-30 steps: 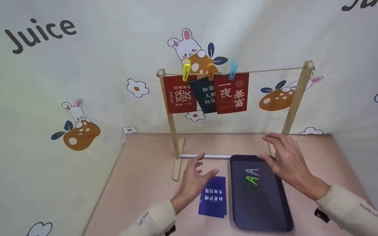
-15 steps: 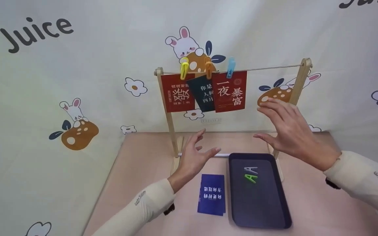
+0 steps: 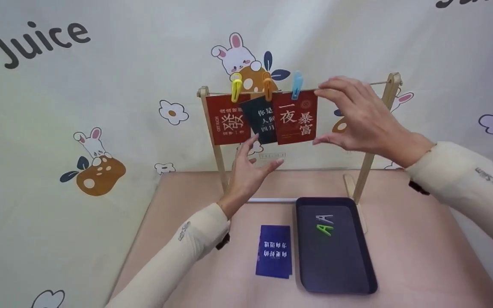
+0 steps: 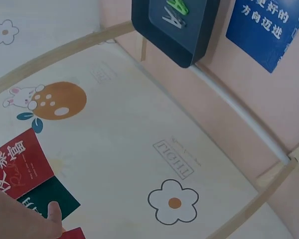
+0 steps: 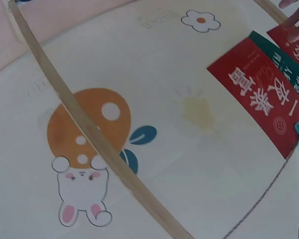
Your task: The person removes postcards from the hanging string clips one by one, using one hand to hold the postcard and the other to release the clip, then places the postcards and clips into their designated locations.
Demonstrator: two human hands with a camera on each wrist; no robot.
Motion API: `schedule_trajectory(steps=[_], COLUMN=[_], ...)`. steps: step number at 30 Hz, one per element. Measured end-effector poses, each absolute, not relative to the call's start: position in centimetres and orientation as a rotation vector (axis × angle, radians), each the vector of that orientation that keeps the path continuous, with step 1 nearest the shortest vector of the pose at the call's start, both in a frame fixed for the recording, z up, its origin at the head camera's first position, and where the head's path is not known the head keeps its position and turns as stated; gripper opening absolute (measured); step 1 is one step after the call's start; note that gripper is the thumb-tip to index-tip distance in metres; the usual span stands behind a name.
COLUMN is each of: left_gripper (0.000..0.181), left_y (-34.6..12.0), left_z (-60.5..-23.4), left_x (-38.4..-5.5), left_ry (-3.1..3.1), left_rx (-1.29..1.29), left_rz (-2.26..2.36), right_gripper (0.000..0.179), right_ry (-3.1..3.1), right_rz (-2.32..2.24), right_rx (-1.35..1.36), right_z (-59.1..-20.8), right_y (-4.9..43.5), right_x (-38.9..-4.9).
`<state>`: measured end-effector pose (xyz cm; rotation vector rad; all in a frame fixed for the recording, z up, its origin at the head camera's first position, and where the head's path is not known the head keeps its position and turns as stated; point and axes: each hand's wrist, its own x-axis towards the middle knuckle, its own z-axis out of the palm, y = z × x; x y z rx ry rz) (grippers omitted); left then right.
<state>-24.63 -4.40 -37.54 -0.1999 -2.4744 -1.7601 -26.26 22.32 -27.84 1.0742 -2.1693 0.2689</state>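
Observation:
Three cards hang from a string between two wooden posts. The right one is a red card [image 3: 294, 117] under a light blue clothespin [image 3: 297, 85]. A dark green card [image 3: 260, 117] hangs by an orange clothespin [image 3: 267, 87], and another red card [image 3: 228, 124] by a yellow clothespin [image 3: 236, 87]. My right hand [image 3: 368, 117] has its thumb and fingers spread apart, fingertips right at the right red card's right edge. Below the green card, my left hand [image 3: 246, 177] is raised with fingers apart, holding nothing; its thumb overlaps that card in the left wrist view.
On the table, a dark tray [image 3: 336, 273] holds a green clothespin [image 3: 325, 230] and a grey clothespin [image 3: 324, 218]. Blue cards [image 3: 273, 252] lie left of it. The right wooden post [image 3: 368, 162] stands behind my right hand. A white rod [image 3: 272, 199] joins the posts low down.
Both hands have risen from over the table. My right hand has moved up and left to the right red card; my left hand has come up below the green card.

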Motion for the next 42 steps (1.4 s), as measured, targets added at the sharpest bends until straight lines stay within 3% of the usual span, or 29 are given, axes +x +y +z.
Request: schedule_trajectory(steps=[5,10,17,24,33,42], left_gripper=[0.086,0.083,0.067,0.052,0.038,0.03], left_y=[-3.9,-3.4,-2.2,-0.1,0.3,0.4], left_z=[-37.0,-36.4,-35.8,-35.9,-36.7,-37.0], left_x=[-26.5,-27.8,-29.0,-29.9,-30.6,-30.7], left_ry=[-2.419,-2.349,-2.204,-2.032,-1.919,-1.936], left_rx=[-0.192,-0.209,-0.193,-0.031,0.144,0.214], left_rz=[-1.771,-1.841,-1.977,-2.166,-2.282,-2.297], right_gripper=[0.097,0.089,0.087,0.073,0.053,0.047], right_ry=[-2.218,-2.316,-2.463,-2.705,-2.807,-2.846], right_rz=[0.263,0.272,0.276,0.36,0.534,0.709], right_rx=[1.071,1.037,0.933,0.701,0.566,0.558], right_z=[-25.4,-23.7,-22.2,-20.4,-20.4,-20.8], right_y=[21.3,20.5,18.6,17.1,16.7,16.1], right_x=[-27.8,-28.7,-29.6,-30.5,-30.9,-30.9])
